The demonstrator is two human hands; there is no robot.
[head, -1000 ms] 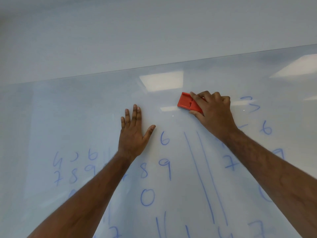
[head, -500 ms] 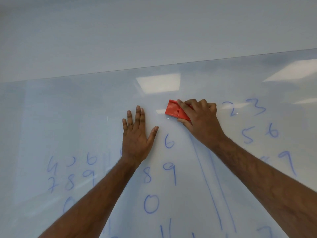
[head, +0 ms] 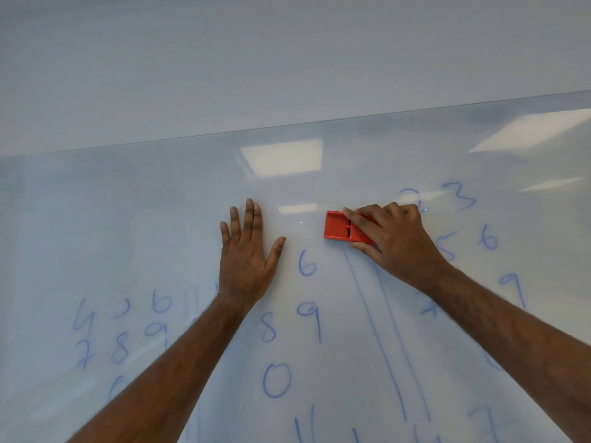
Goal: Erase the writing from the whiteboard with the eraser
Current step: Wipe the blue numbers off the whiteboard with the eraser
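Blue digits and two long lines are spread over the whiteboard from 3 through 9 o'clock. The red eraser, slotted on top, is gripped by the right hand. The left hand is pressed flat, fingers apart, at the eraser's 9 o'clock.

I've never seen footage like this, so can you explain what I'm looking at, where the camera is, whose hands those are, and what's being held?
There is no machine here. The picture comes from a camera worn on a person's head, looking at their own two bare arms. In front of them is a glossy whiteboard covered in blue handwritten digits and two long blue lines; ceiling lights reflect in it. The left hand is spread flat against the board, holding nothing. The right hand grips a red eraser, pressed to the board near the top of those lines.
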